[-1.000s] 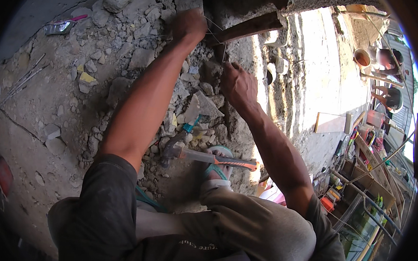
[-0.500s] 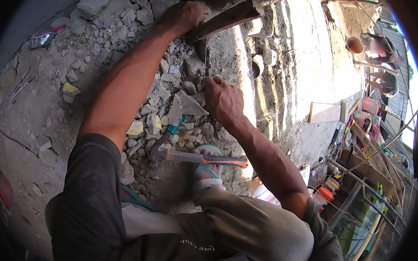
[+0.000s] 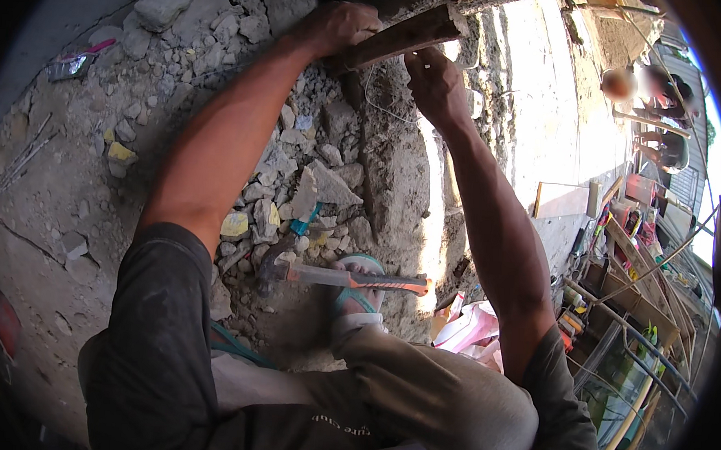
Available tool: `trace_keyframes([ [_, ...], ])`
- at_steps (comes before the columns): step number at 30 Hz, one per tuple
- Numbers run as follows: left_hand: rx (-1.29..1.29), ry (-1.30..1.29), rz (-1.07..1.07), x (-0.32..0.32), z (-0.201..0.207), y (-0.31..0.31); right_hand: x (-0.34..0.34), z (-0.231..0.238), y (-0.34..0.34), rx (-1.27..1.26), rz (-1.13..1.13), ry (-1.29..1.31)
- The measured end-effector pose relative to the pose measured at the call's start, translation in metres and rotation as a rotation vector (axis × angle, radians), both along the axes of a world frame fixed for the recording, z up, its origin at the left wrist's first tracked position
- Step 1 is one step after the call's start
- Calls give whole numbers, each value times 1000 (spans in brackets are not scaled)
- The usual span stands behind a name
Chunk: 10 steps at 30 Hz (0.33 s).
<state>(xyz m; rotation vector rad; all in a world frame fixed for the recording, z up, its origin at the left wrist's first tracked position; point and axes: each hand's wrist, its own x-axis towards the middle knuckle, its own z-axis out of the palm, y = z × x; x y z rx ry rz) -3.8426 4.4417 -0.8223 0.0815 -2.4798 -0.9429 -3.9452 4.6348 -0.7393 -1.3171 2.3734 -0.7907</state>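
My left hand (image 3: 350, 27) is closed against the near end of a brown squared bar (image 3: 407, 40), apparently wood; its fingertips are partly hidden. On the bar's other side my right hand (image 3: 439, 86) is raised, thumb and fingers pinched together. A thin pale string (image 3: 380, 106) hangs in a slack loop from the bar toward that hand. Below both hands lies a claw hammer (image 3: 349, 278) with an orange and grey handle, which crosses over my sandalled foot (image 3: 360, 266).
Broken concrete rubble (image 3: 322, 182) covers the ground under my arms. A teal object (image 3: 305, 219) lies among the stones. Pink and white sheeting (image 3: 471, 328) is beside my knee. Boards and pipes (image 3: 638, 301) crowd the right, with people (image 3: 665, 98) farther off.
My right hand has moved up and away to the bar's far side, and the string, taut before, is now slack. The left hand and bar have shifted slightly right.
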Motion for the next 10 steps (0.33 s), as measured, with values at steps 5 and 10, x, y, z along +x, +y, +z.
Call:
trace_keyframes([
  [5,59,-73,-26,-8,8,2,-27,-47,-27,-166,197,-90],
  [10,101,-103,-90,-8,8,-3,-25,-49,-34,40,178,-199],
])
